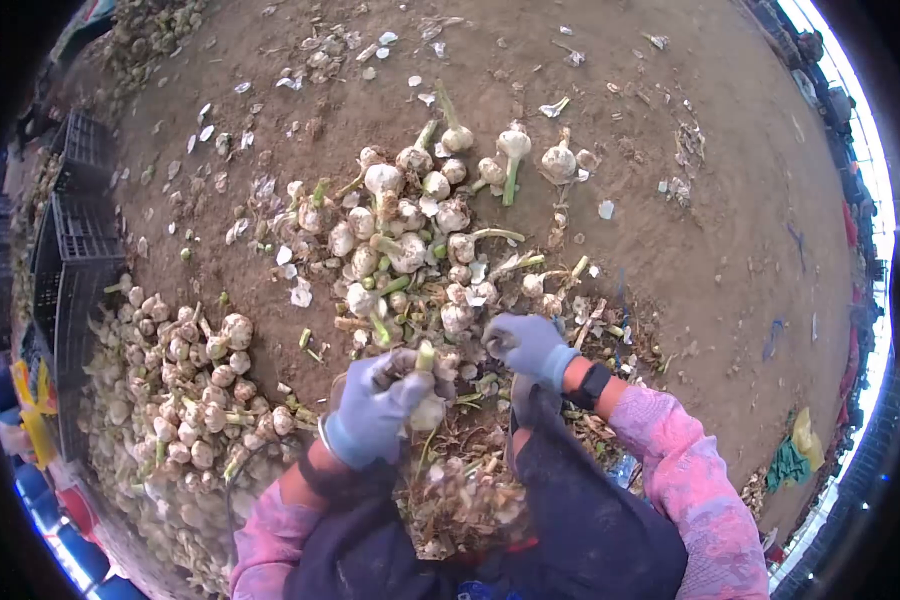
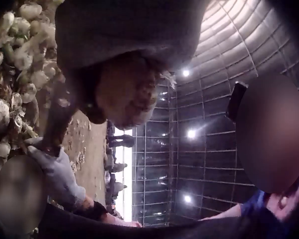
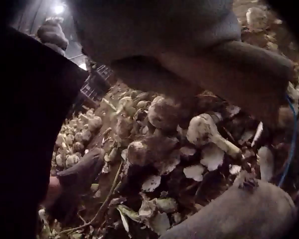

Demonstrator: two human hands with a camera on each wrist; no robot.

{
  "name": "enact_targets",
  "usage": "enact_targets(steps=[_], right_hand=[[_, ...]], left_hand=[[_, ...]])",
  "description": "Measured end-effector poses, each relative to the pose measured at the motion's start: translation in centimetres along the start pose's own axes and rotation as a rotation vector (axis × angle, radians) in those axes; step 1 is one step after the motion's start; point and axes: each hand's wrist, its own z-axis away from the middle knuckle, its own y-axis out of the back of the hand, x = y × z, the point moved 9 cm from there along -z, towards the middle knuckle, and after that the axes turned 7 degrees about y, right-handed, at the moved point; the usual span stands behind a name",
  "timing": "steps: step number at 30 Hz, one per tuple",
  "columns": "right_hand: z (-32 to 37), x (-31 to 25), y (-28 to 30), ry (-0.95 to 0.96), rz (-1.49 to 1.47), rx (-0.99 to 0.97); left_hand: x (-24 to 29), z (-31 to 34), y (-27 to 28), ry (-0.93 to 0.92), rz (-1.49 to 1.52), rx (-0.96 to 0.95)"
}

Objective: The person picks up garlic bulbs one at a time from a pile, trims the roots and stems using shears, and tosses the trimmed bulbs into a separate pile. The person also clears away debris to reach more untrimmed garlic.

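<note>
My left hand point(image 1: 375, 405), in a pale glove with soiled fingers, grips a garlic bulb point(image 1: 428, 412) low in front of my lap. The bulb's cut green stem point(image 1: 426, 357) sticks up past the fingers. Large and dark in the left wrist view, the same bulb point(image 2: 127, 94) shows its underside. My right hand point(image 1: 532, 347), also gloved, hovers by the near right edge of the garlic pile point(image 1: 405, 250), its fingers loosely bent. Below it in the right wrist view are a stemmed bulb point(image 3: 202, 129) and loose skins point(image 3: 212, 157).
At left a large heap of trimmed garlic point(image 1: 200, 400) lies beside black plastic crates point(image 1: 80, 220). Dry skins and stalks point(image 1: 460, 490) litter the ground between my legs. My shoe point(image 3: 239, 214) is close under the right hand. A blue string point(image 3: 293, 144) hangs nearby.
</note>
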Motion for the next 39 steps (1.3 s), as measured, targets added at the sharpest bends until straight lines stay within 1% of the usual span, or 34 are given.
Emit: enact_targets(steps=[1, 2, 3, 4, 5, 6, 7, 8, 9, 10, 11, 12, 13, 14, 15, 16, 17, 19, 20, 21, 22, 23, 25, 27, 28, 29, 30, 32, 33, 35, 36, 38, 39], right_hand=[[0.5, 0.6, 0.8, 0.002, -0.105, 0.114], [1.0, 1.4, 1.9, 0.002, -0.206, 0.231], [1.4, 2.8, 2.3, -0.056, -0.12, 0.266], [1.9, 3.3, 3.7, -0.075, -0.024, 0.32], [2.3, 3.8, 5.2, -0.093, 0.073, 0.376], [2.7, 4.3, 6.7, -0.111, 0.167, 0.434], [3.1, 5.0, 7.3, -0.104, 0.171, 0.456], [3.2, 5.6, 7.4, -0.03, 0.241, 0.505], [2.7, 6.7, 6.5, -0.058, 0.29, 0.402], [2.2, 7.5, 5.7, -0.083, 0.337, 0.295], [1.5, 8.2, 5.3, -0.106, 0.365, 0.242], [0.3, 8.5, 4.9, -0.125, 0.394, 0.19], [-0.4, 8.9, 4.4, -0.145, 0.423, 0.138], [-0.6, 9.4, 4.5, -0.155, 0.391, 0.166], [-0.9, 10.1, 4.5, -0.163, 0.361, 0.195], [-1.2, 10.4, 4.9, -0.169, 0.336, 0.226], [-0.8, 8.5, 6.2, -0.142, 0.289, 0.248], [-0.4, 7.6, 5.0, -0.199, -0.592, 0.403], [-0.1, 6.8, 4.0, -0.227, -1.038, 0.463], [0.5, 3.6, 4.5, -0.326, -1.113, 0.336], [0.6, 1.3, 4.9, -0.329, -1.154, 0.318], [0.5, -0.8, 4.7, -0.33, -1.196, 0.302], [0.1, -3.3, 3.7, -0.298, -1.265, 0.25], [-0.3, -5.3, 2.6, -0.235, -1.315, 0.182], [-0.2, -7.4, 2.7, -0.229, -1.312, 0.119], [-0.3, -8.5, 2.9, -0.219, -1.259, 0.105], [-0.2, -9.0, 2.9, -0.21, -1.207, 0.094], [-0.1, -8.0, 3.3, -0.044, -1.015, 0.265], [-0.2, -8.3, 4.2, 0.038, -0.914, 0.348], [1.0, -10.5, 7.3, 0.29, -0.214, 0.36], [1.4, -12.1, 8.1, 0.406, 0.142, 0.354], [1.6, -12.9, 7.7, 0.419, 0.278, 0.348], [1.7, -13.2, 7.7, 0.434, 0.33, 0.354]], left_hand=[[0.5, 0.3, -0.1, 0.028, 0.011, -0.051], [-0.6, 0.1, 0.6, 0.027, 0.14, -0.058], [-0.5, 0.1, 2.1, -0.043, 0.055, 0.006], [0.0, 0.6, 3.9, -0.113, -0.026, 0.067], [0.9, 2.2, 6.8, -0.193, 0.257, 0.072], [1.8, 4.6, 11.1, -0.268, 0.537, 0.077], [3.6, 8.3, 16.0, -0.447, 0.511, 0.233], [5.2, 12.5, 20.8, -0.623, 0.457, 0.418], [6.5, 16.9, 25.3, -0.769, 0.39, 0.614], [5.1, 18.9, 28.0, -0.767, 0.703, 0.537], [3.7, 21.1, 30.6, -0.776, 1.026, 0.474], [2.8, 22.3, 31.8, -0.703, 0.893, 0.615], [2.5, 21.3, 31.4, -0.666, 0.745, 0.633], [2.2, 20.4, 30.9, -0.633, 0.596, 0.652], [2.8, 16.7, 27.7, -0.638, 0.438, 0.552], [3.1, 13.9, 24.1, -0.537, 0.315, 0.73], [3.4, 9.8, 19.6, -0.439, 0.205, 0.607], [2.7, 3.6, 13.1, -0.37, -0.061, 0.377], [2.2, 1.5, 9.7, -0.238, -0.231, 0.339], [0.6, -0.9, 8.0, -0.194, -0.363, 0.213], [0.1, -2.2, 4.5, -0.124, -0.292, 0.093], [-0.2, -3.2, 2.8, -0.07, -0.472, 0.034], [-0.6, -4.4, 1.4, -0.178, -0.526, 0.033], [-2.2, -5.6, 1.4, -0.257, -0.535, 0.043], [-2.4, -5.9, 1.3, -0.285, -0.516, 0.054], [-3.6, -5.8, 1.6, -0.165, -0.428, 0.041], [-3.7, -5.6, 1.5, -0.126, -0.342, 0.053], [-3.7, -5.1, 1.2, -0.05, -0.171, 0.072], [-3.0, -4.4, 1.5, -0.083, -0.2, 0.135], [-4.5, -4.1, 1.9, -0.08, -0.063, 0.065], [-3.7, -3.7, 0.6, -0.089, -0.039, -0.101], [-2.3, -2.2, -1.8, -0.079, 0.011, -0.436], [-1.8, -1.5, -1.8, -0.111, -0.232, -0.386]])
